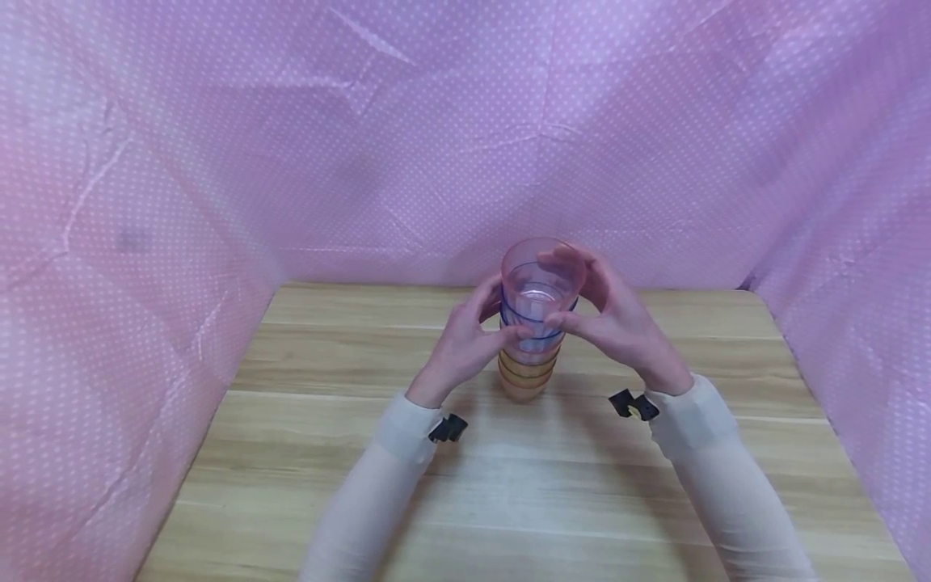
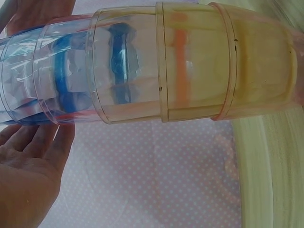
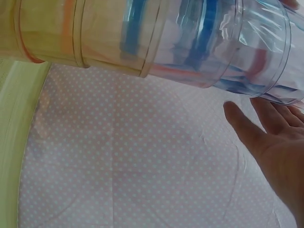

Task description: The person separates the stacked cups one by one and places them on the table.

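Standing upright near the middle of the wooden worktop [image 1: 509, 485], the stack of nested clear plastic cups [image 1: 534, 335] rose between both hands. The left hand [image 1: 465, 343] curled its fingers against the stack's left side, while the right hand [image 1: 614, 323] pinched the topmost pink cup [image 1: 541, 279] at its rim, thumb in front and fingers behind. Thin, light and smooth-walled, such cups would likely flex under a hard squeeze and could stick to one another; a gentle grip near the rim, with the lower cups steadied, seemed safest. Pink dotted cloth [image 1: 218, 162] walled the space.
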{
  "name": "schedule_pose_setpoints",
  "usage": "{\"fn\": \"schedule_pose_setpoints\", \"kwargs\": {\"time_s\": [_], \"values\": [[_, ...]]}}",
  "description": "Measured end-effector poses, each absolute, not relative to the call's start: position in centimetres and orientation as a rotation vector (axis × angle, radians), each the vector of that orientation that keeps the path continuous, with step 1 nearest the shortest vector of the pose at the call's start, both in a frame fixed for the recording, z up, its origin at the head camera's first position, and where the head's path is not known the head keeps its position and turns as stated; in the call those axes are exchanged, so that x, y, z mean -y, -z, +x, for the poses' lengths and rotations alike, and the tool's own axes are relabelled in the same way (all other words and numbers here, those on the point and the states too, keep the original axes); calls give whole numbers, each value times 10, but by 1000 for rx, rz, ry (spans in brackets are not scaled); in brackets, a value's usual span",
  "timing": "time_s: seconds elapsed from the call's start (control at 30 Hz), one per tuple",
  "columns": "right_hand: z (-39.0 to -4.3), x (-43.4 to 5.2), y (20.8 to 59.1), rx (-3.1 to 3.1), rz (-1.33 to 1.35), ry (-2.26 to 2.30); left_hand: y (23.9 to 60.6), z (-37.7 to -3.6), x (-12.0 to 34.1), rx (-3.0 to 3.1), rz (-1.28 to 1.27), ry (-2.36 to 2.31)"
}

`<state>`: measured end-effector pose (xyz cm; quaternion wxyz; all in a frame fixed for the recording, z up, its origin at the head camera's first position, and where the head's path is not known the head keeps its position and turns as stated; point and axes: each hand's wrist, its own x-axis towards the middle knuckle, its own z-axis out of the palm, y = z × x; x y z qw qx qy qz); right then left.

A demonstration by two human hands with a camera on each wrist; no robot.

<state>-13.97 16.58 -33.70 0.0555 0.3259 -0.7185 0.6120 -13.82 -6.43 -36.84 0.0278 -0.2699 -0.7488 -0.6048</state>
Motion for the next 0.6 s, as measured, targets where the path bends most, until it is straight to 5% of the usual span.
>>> {"fn": "schedule_pose_setpoints", "kwargs": {"time_s": [0.6], "values": [[-140, -162, 342, 2088, 992, -1901, 373, -139, 65, 2275, -856, 1878]]}}
